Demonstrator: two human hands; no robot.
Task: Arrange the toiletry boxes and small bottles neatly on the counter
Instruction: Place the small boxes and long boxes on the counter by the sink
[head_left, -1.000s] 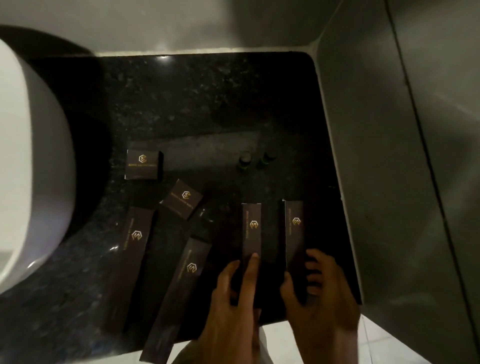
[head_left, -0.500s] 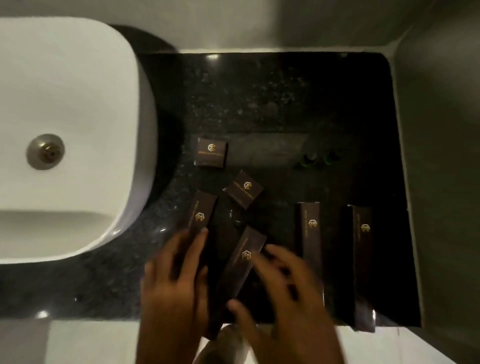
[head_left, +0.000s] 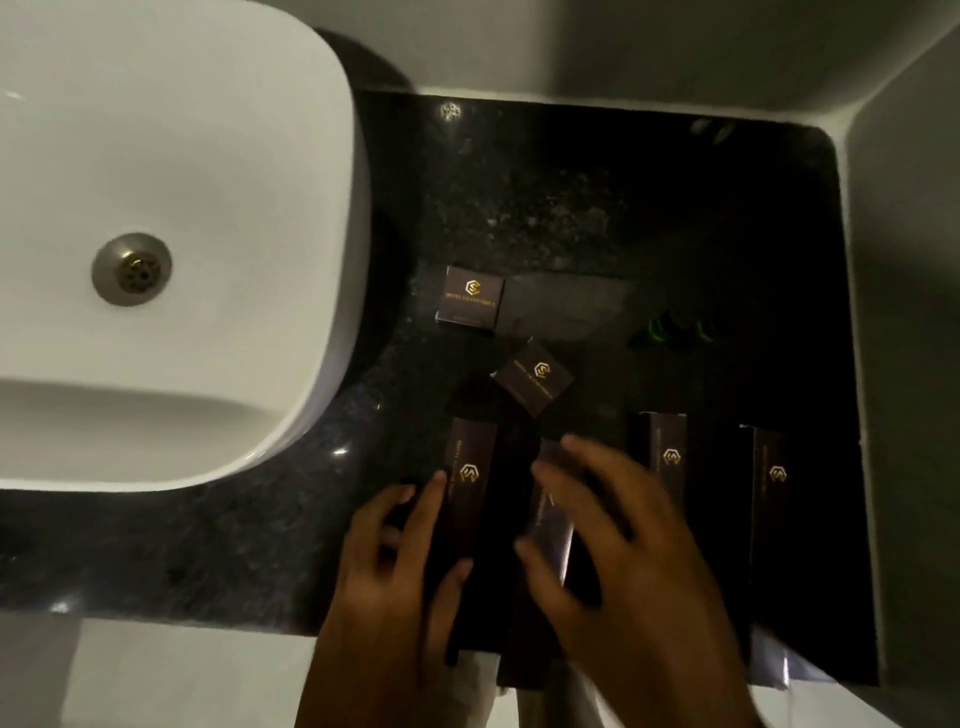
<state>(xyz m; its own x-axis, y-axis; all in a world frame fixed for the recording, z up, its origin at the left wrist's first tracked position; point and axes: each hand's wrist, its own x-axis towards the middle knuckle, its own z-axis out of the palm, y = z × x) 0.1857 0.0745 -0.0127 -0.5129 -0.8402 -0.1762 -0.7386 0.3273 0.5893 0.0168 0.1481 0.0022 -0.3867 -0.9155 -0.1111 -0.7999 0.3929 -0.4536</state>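
Several dark brown toiletry boxes with gold logos lie on the black granite counter (head_left: 571, 197). My left hand (head_left: 400, 566) grips the leftmost long box (head_left: 470, 467) between thumb and fingers. My right hand (head_left: 618, 545), blurred, covers much of a second long box (head_left: 550, 525) beside it, with fingers and thumb around it. Two more long boxes (head_left: 665, 452) (head_left: 774, 499) lie parallel at the right. A small square box (head_left: 470, 301) sits near the sink, and another square box (head_left: 535, 376) lies tilted below it. Two small green-capped bottles (head_left: 670, 332) stand further back.
A white basin sink (head_left: 208, 234) with a metal drain (head_left: 132, 270) takes up the left. Grey walls (head_left: 909, 312) close the counter at the back and right. The counter's front edge runs under my wrists, with pale floor below.
The view swung left, bringing the sink in. Both hands left the two right long boxes and moved to the two left ones, which now lie nearly parallel instead of slanted.
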